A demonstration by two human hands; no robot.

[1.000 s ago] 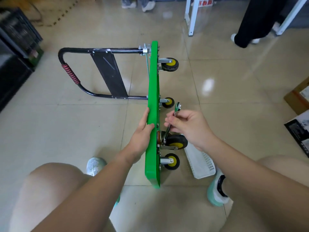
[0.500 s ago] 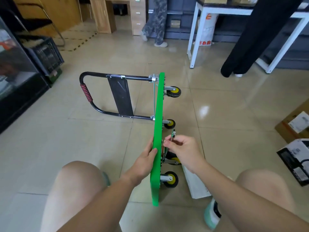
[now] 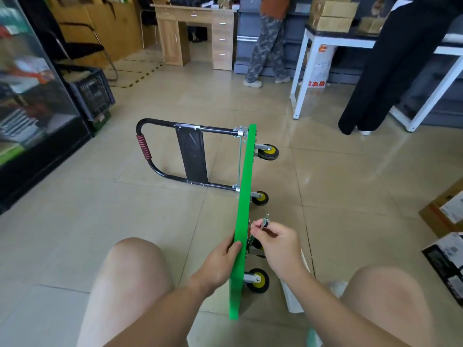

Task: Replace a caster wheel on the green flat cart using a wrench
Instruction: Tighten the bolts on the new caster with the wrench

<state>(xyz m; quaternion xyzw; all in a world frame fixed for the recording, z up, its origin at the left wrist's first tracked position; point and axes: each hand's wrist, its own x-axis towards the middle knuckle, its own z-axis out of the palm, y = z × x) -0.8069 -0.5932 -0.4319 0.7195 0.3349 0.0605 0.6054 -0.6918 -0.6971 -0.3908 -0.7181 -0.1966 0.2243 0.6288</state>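
The black handle point(image 3: 150, 159) is seen stretched out to the left of the green flat cart point(image 3: 245, 191), which is stood on its long edge on the tiled floor point(image 3: 75, 234). The deck's upper edge is clasped by the left hand point(image 3: 220, 261), the thumb laid against the green face. Just right of the deck, a wrench point(image 3: 265, 222) is pinched in the fingers of the right hand point(image 3: 278, 244), above a caster wheel point(image 3: 256, 245) half hidden behind that hand. Three further casters are shown along the underside.

Green cart deck point(image 3: 244, 196); yellow-hubbed black wheels point(image 3: 269, 152); red-black striped handle wrap point(image 3: 143, 146).
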